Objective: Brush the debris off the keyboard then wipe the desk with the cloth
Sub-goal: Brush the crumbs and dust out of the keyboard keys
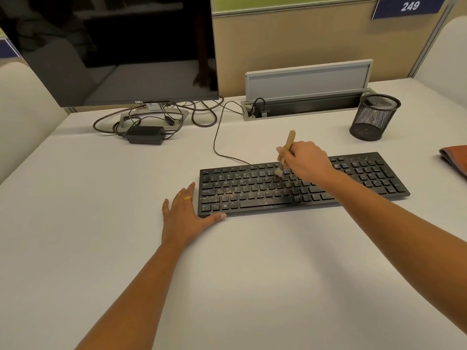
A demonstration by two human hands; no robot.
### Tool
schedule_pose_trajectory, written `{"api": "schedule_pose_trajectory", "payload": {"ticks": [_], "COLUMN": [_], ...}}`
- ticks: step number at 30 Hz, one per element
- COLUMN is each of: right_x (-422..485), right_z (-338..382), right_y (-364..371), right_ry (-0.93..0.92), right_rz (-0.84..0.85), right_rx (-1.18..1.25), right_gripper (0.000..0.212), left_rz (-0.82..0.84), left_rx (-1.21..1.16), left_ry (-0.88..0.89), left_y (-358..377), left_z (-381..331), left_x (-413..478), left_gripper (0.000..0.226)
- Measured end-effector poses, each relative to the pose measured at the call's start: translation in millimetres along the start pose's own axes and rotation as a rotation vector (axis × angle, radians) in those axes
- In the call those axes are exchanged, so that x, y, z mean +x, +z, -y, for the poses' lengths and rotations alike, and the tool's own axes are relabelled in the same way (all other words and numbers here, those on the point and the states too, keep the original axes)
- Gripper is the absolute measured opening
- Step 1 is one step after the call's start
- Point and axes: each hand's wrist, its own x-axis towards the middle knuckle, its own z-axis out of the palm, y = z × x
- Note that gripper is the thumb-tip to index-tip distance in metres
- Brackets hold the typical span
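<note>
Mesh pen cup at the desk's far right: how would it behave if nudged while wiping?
The mesh pen cup appears empty and is thin wire, so probably light; it would likely slide on the smooth desk. Its rim looks wider than its base, so a high nudge might tip it.

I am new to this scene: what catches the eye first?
The right hand holds a wooden brush, bristles on the black keyboard, which is speckled with pale debris. The left hand lies flat on the white desk at the keyboard's left end. An orange cloth lies at the far right.
</note>
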Motion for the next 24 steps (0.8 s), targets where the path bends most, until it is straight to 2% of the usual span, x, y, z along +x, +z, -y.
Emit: {"api": "schedule_pose_trajectory", "payload": {"ticks": [3,9,15,20,24], "right_x": [-2,-3,0,1,0], "right_z": [-2,-3,-10,-15,-14], "right_y": [1,-2,-7,-4,-2], "right_ry": [0.002,-0.020,0.012,0.035,0.041], "right_rz": [0.084,0.070,-0.058,-0.069,0.047], "right_rx": [-0.044,0.030,-0.268,-0.056,-0.087], "right_gripper": [0.044,0.044,0.043,0.048,0.044], "left_rz": [0.001,-0.010,-0.006,0.004,0.011], "left_rx": [0.002,0.013,0.021,0.028,0.017], "left_ry": [-0.003,-0.004,-0.003,-0.005,-0.004], "left_y": [0,1,1,1,0], "left_z": [-1,0,0,-1,-1], "left_x": [0,0,1,1,0], "left_gripper": [0.117,0.113,0.113,0.116,0.121]}}
